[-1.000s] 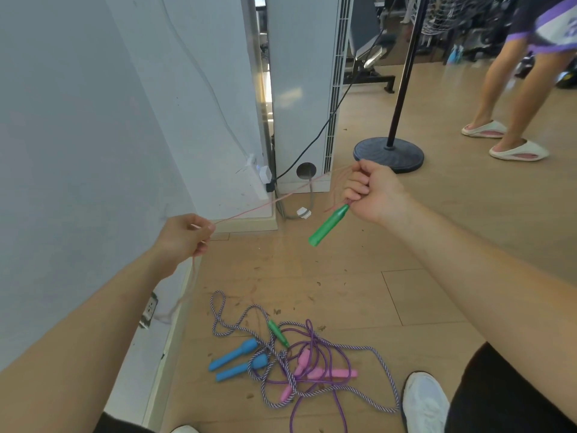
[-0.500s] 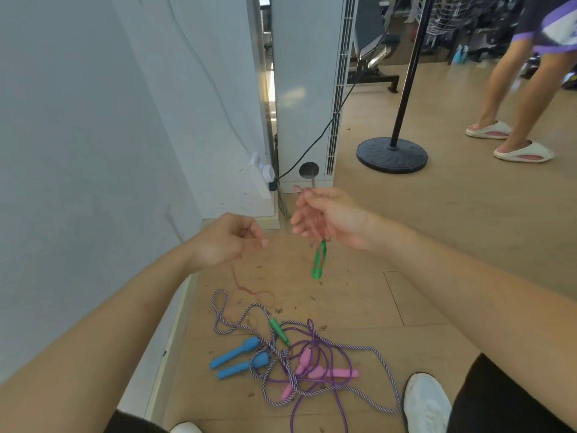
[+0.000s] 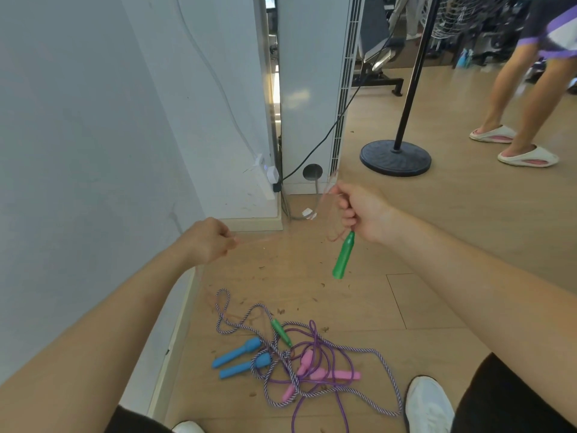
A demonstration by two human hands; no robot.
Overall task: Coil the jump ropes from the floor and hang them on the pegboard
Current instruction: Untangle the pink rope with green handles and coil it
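Above the wooden floor (image 3: 437, 245), near the wall's skirting: loops of thin pink jump rope (image 3: 253, 241) gripped in curled fingers of right hand (image 3: 362, 214), green handle (image 3: 343, 259) dangling just below the fist. Same rope pinched in closed left hand (image 3: 209, 242), trailing down to floor. Beside white shoe (image 3: 429, 404): tangle of striped rope (image 3: 384, 357) and purple rope (image 3: 315, 335), with blue handles (image 3: 240, 357), pink handles (image 3: 327, 373), second green handle (image 3: 281, 332).
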